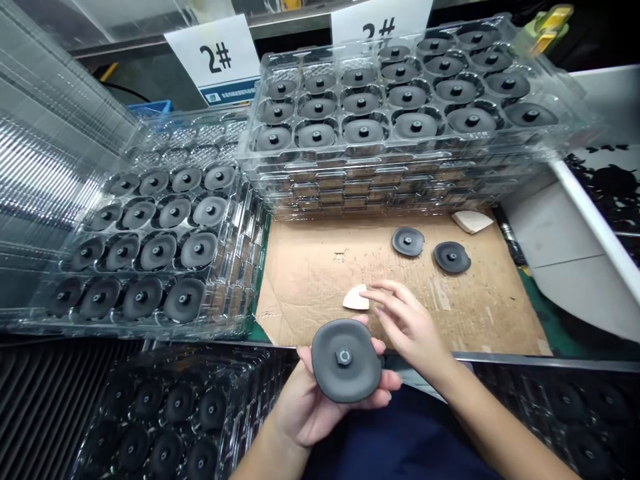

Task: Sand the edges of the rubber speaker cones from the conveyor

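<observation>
My left hand (325, 407) holds a dark grey, rounded disc (330, 373) from beneath, its fingers curled round the edge. The disc faces up, and a short stub with a ring-shaped end stands at its centre. Just beyond, my right hand (413, 327) reaches in from the right with fingers stretched and apart. One fingertip overlaps the edge of a small white wedge-shaped pad (355, 298) above the cardboard sheet (305, 267). Two similar discs, a left one (408, 248) and a right one (452, 263), lie stub-up on the cardboard.
A second pale wedge (473, 221) lies at the cardboard's back right. Stacked clear trays with discs stand at the back (380, 160) and left (227, 260). Another disc-filled tray (165, 413) sits lower left. A white bin edge (595, 227) borders the right. Signs (215, 60) read "2#".
</observation>
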Demonstrator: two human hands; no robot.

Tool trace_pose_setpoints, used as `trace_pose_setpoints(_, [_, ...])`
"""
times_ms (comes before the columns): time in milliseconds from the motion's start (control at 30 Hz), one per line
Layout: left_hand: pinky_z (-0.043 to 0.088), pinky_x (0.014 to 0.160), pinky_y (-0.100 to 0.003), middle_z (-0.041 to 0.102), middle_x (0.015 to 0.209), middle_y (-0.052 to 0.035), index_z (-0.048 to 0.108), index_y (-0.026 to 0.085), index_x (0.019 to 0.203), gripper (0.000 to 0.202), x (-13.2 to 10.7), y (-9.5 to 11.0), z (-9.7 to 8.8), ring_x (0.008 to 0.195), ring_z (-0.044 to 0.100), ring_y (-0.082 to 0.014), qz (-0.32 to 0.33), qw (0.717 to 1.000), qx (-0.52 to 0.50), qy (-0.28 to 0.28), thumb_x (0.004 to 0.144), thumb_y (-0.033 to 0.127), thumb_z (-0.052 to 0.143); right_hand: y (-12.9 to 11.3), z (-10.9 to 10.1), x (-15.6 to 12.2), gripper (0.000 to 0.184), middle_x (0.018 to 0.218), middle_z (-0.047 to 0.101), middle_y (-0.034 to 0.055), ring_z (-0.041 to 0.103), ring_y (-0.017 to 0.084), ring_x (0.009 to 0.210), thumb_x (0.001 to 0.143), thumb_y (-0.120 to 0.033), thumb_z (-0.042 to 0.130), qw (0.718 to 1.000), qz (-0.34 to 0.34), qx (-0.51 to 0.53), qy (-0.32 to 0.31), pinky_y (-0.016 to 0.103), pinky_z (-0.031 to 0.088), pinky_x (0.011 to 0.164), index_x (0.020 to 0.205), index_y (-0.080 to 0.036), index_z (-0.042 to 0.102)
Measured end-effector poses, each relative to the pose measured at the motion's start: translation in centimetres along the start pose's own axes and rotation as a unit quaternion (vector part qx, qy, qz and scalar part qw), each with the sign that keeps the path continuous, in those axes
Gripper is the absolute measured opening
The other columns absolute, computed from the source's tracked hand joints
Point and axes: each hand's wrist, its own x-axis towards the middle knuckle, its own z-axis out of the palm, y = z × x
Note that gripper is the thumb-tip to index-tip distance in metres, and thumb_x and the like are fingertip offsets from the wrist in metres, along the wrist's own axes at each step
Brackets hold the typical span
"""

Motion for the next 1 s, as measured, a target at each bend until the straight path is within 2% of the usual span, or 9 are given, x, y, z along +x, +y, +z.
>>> trace_pose_setpoints(67, [0.057,0.073,-0.027,0.069,0.11,-0.0028,0.059,0.031,0.118,0.049,-0.1,-0.1,-0.2,0.089,0.07,-0.021,0.034,0.999,0.042,-0.006,0.076,0.056,0.057,-1.0,-0.7,-0.8,0.027,0.11,0.059,0.01,0.058,0.02,0.105,0.092,-0.016,0.041,1.0,0.003,0.028,0.01,0.038,0.05,0.087,0.108,-0.02,0.063])
trace_pose_setpoints(133, [0.055,0.078,-0.031,0.066,0.114,-0.0008,0.049,0.041,0.127,0.051,0.0,-0.4,-0.5,0.09,0.069,-0.0192,0.119,0.981,0.152,-0.007,0.078,0.053,0.057,-1.5,-0.9,-1.5,0.025,0.101,0.063,0.0076,0.061,0.017,0.097,0.091,-0.015,0.043,0.998,0.012,0.054,0.012,0.033,0.051,0.082,0.102,-0.021,0.065])
trace_pose_setpoints(167, [0.052,0.085,-0.034,0.064,0.116,-0.0001,0.041,0.045,0.132,0.058,0.1,-0.5,-0.7,0.095,0.067,-0.0192,0.172,0.956,0.239,-0.001,0.078,0.048,0.061,-1.5,-1.0,-1.8,0.024,0.098,0.064,0.0071,0.062,0.017,0.094,0.091,-0.015,0.044,0.998,0.019,0.061,0.013,0.032,0.052,0.08,0.101,-0.021,0.066])
trace_pose_setpoints(233, [0.043,0.098,-0.04,0.058,0.122,0.0003,0.022,0.05,0.138,0.081,0.2,-0.8,-1.0,0.109,0.058,-0.0207,0.26,0.866,0.427,0.017,0.076,0.031,0.069,-1.4,-0.9,-2.3,0.023,0.094,0.065,0.0069,0.063,0.017,0.09,0.09,-0.016,0.046,0.997,0.033,0.062,0.021,0.03,0.053,0.077,0.098,-0.02,0.067])
trace_pose_setpoints(333, [0.037,0.101,-0.046,0.052,0.125,-0.0025,-0.001,0.051,0.14,0.105,0.2,-1.0,-1.2,0.118,0.049,-0.0235,0.307,0.737,0.601,0.019,0.073,0.011,0.069,-1.3,-1.2,-2.8,0.022,0.092,0.066,0.0068,0.064,0.017,0.087,0.09,-0.017,0.047,0.996,0.054,0.062,0.043,0.029,0.053,0.072,0.096,-0.019,0.068])
trace_pose_setpoints(433, [0.038,0.098,-0.045,0.051,0.122,-0.0052,-0.006,0.046,0.141,0.109,-0.1,-0.9,-1.0,0.114,0.051,-0.0234,0.321,0.687,0.652,0.0,0.072,0.009,0.069,-1.7,-1.9,-2.9,0.02,0.09,0.065,0.0064,0.063,0.017,0.085,0.089,-0.018,0.049,0.994,0.063,0.063,0.066,0.026,0.053,0.068,0.095,-0.019,0.068])
trace_pose_setpoints(733, [0.039,0.094,-0.044,0.055,0.12,-0.0087,-0.003,0.037,0.144,0.11,-0.8,-0.9,-0.8,0.109,0.055,-0.0259,0.323,0.661,0.677,0.022,0.069,0.013,0.074,-3.6,-3.9,-4.4,0.012,0.09,0.063,0.0034,0.06,0.015,0.084,0.086,-0.021,0.059,0.971,0.08,0.184,0.127,0.024,0.05,0.069,0.093,-0.025,0.068])
trace_pose_setpoints(900, [0.04,0.095,-0.042,0.055,0.12,-0.0093,0.0,0.033,0.145,0.102,-1.1,-1.0,-0.7,0.109,0.054,-0.0251,0.307,0.681,0.664,0.024,0.072,0.016,0.071,-5.5,-4.8,-4.0,0.013,0.082,0.066,0.0029,0.058,0.014,0.071,0.082,-0.023,0.065,0.972,0.069,0.223,-0.029,0.025,0.048,0.062,0.093,-0.024,0.071])
trace_pose_setpoints(1000, [0.04,0.094,-0.04,0.057,0.115,-0.0079,0.002,0.031,0.145,0.098,-1.1,-1.0,-0.3,0.104,0.056,-0.0236,0.27,0.712,0.648,0.021,0.074,0.025,0.069,-6.0,-5.4,-3.2,0.014,0.081,0.069,0.0014,0.06,0.013,0.071,0.08,-0.024,0.067,0.949,0.109,0.271,-0.12,0.025,0.047,0.064,0.094,-0.024,0.072])
